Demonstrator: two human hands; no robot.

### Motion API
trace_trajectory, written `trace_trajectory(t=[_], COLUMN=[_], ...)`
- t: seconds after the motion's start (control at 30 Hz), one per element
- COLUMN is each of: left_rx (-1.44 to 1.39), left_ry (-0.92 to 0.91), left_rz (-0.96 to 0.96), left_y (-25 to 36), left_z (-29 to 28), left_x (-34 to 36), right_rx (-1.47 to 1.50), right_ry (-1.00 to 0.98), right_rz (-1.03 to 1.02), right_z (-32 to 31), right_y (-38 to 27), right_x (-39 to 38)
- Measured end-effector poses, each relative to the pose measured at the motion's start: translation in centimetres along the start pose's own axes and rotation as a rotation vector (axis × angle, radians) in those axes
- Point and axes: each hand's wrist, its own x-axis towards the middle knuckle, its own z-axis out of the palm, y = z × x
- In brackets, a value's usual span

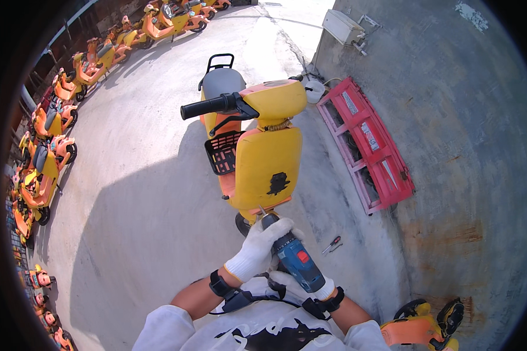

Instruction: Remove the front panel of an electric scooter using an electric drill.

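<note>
Cordless drill (301, 266), blue and black, is held in front of the person's body above the concrete floor (140, 222), its bit pointing toward the lower front of a yellow and orange scooter (269, 167); whether the bit touches the scooter cannot be told. The left hand (255, 253), in a white glove, has its grip clamped around the drill's front end. The right hand (293, 285), also gloved, is under the drill's rear body; its fingers are hidden, so its grip cannot be told.

The scooter stands upright on the floor, with a black basket (222, 153) behind its front panel and a dark patch (278, 183) on that panel. A red-handled tool (333, 242) lies on the floor, near its wall-side edge. Along that edge, a red frame (372, 143) leans by the grey wall (468, 117). Other scooters (40, 175) line the floor's left edge; another scooter (413, 332) is partly visible at lower right.
</note>
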Motion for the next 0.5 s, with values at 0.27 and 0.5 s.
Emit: trace_trajectory(t=[0.27, 0.5], left_rx=[0.05, 0.059], left_ry=[-0.061, -0.094], left_rz=[0.052, -0.076], left_y=[0.0, -1.3], left_z=[-1.1, -4.6], left_x=[0.1, 0.2], right_rx=[-0.219, -0.251], right_ry=[0.176, 0.174], right_rz=[-0.104, -0.022], right_z=[1.0, 0.1], right_y=[-0.2, 2.2], right_x=[1.1, -0.3])
